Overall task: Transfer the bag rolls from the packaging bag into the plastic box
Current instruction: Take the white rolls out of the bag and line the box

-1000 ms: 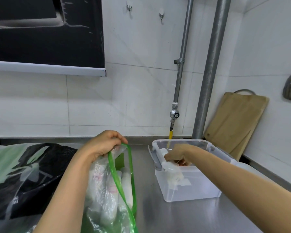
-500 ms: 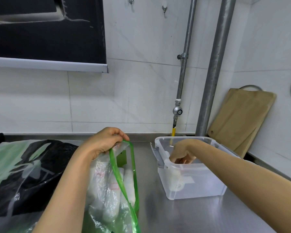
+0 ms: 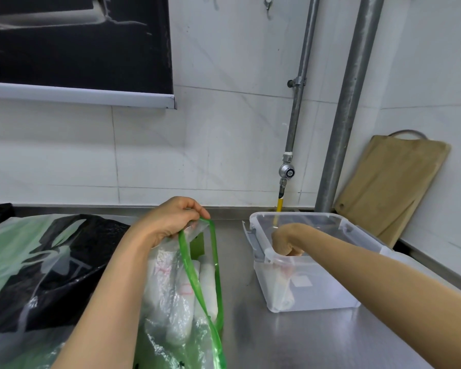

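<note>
Pinching packaging bag (image 3: 171, 302) rim with left hand (image 3: 171, 222), near left; keeping right hand (image 3: 286, 239) inside plastic box (image 3: 330, 294), over bag roll (image 3: 282, 291), fingers curling, grip unclear.

Brushed stainless-steel bench (image 3: 290, 339), bearing a clear open-topped plastic box (image 3: 330, 291) at right, a clear green-rimmed packaging bag (image 3: 171, 302) near it, and a flat black-and-green plastic sack (image 3: 51, 262) far left.

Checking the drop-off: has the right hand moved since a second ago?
Yes. The right hand has sunk lower into the plastic box, its fingers now below the near rim.
</note>
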The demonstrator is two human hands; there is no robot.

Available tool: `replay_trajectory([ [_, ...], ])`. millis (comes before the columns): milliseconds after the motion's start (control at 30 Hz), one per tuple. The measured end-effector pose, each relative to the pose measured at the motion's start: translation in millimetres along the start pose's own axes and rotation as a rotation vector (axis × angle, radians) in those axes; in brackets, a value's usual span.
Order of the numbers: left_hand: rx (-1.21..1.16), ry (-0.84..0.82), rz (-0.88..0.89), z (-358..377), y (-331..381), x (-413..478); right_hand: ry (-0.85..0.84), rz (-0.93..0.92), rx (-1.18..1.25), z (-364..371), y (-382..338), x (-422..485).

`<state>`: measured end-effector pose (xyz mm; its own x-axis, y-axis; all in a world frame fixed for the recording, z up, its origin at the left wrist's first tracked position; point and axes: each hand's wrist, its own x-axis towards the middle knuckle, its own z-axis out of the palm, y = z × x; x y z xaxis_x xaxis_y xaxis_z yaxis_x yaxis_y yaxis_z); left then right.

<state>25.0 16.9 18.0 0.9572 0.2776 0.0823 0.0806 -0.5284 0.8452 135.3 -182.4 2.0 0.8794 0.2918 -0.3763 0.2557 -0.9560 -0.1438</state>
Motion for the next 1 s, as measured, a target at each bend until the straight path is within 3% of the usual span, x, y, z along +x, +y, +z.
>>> replay_trajectory([
  [333,0.005,-0.007,0.005,-1,1,-3,0.027,0.005,0.031,-3,3,-6],
  [600,0.003,0.014,0.013,-1,4,-3,0.051,-0.010,0.238,-31,-3,-12],
  [1000,-0.040,0.013,0.014,-4,2,-4,0.180,-0.189,0.386,-64,-45,-51],
])
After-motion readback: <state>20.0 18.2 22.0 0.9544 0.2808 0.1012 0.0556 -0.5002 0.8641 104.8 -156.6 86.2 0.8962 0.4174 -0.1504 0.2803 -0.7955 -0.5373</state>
